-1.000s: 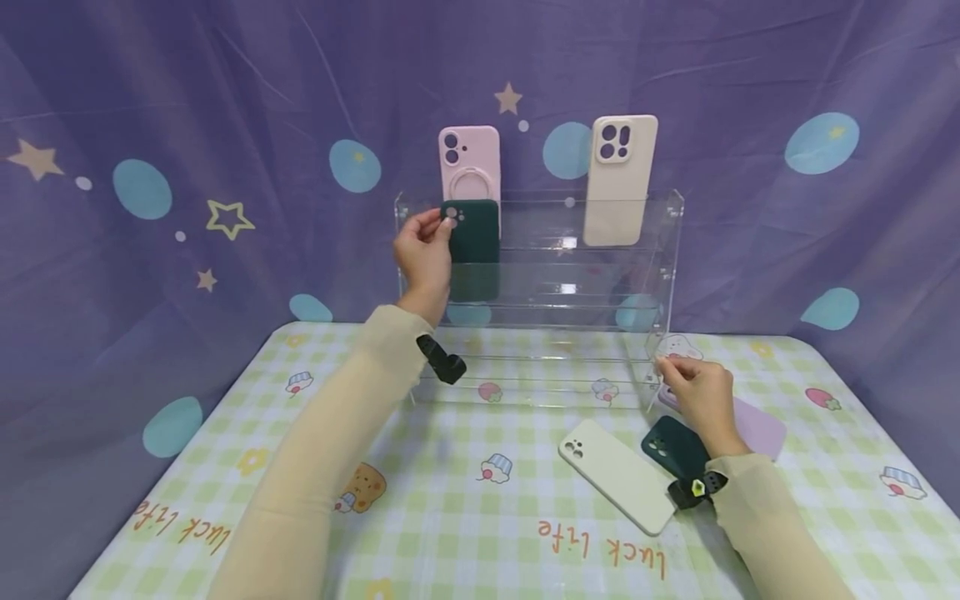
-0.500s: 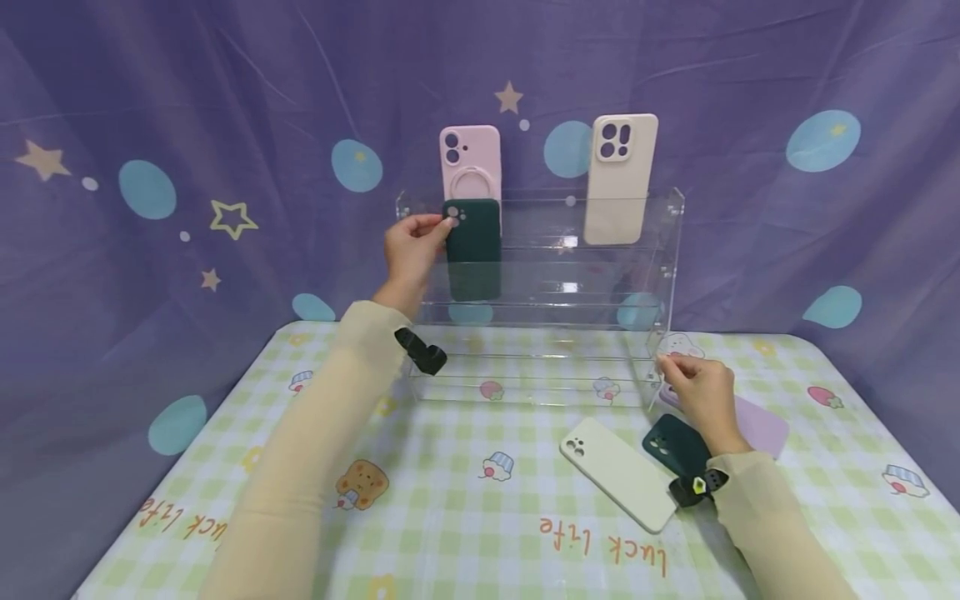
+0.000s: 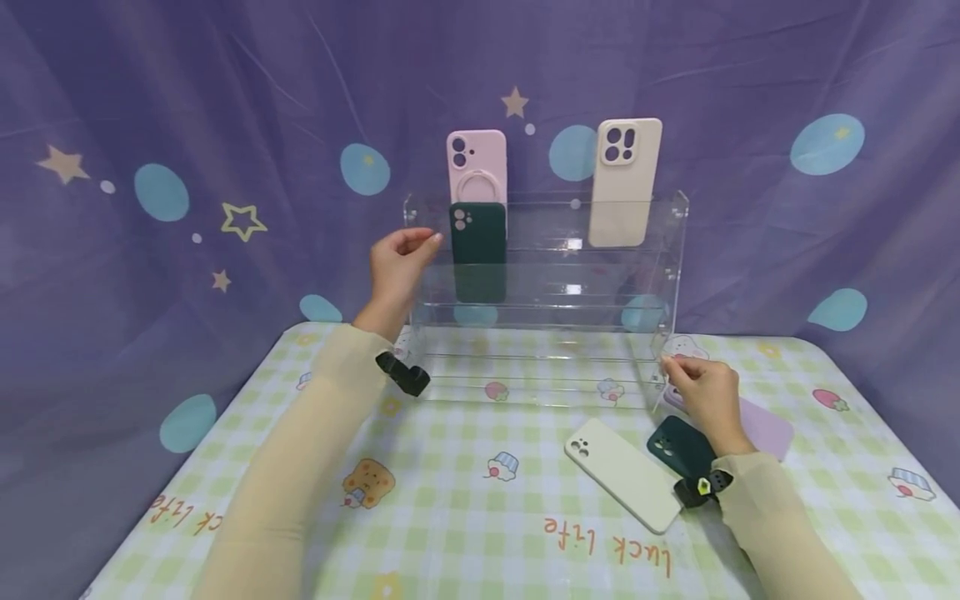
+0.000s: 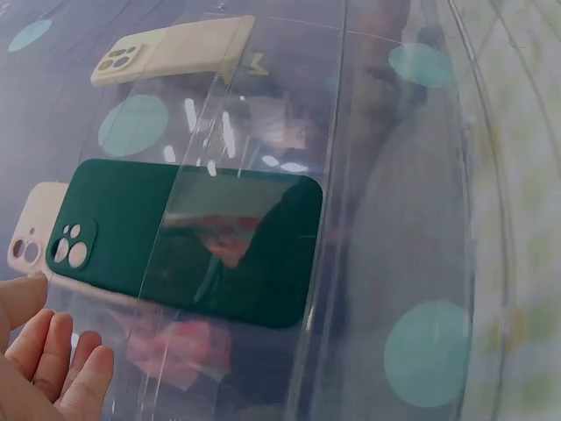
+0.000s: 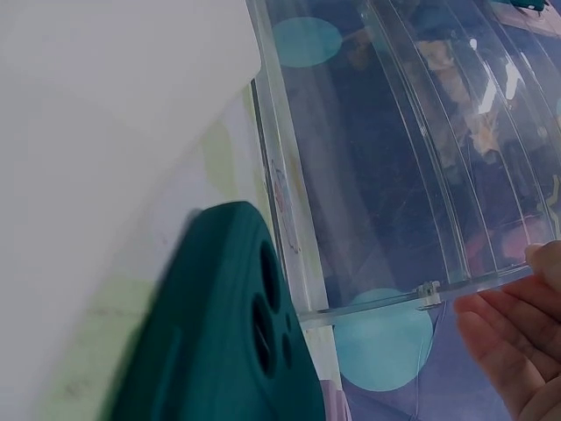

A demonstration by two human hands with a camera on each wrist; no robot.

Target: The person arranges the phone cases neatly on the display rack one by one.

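A dark green phone case stands upright on the second tier of a clear acrylic display rack, overlapping a pink phone case behind it. My left hand is just left of the green case, fingertips apart from it. In the left wrist view, the thumb and loosely bent fingers hold nothing. My right hand pinches the edge of the rack's right side panel; in the right wrist view, thumb and fingers lie on either side of that panel. A cream phone case stands on the top tier's right.
On the checked tablecloth, another cream phone case, a second dark green case and a lilac case lie near my right hand. A patterned purple curtain hangs behind the rack.
My left hand has let go of the dark green case and moved left, away from it. The case stays standing in the rack. My right hand has stayed at the rack's side.
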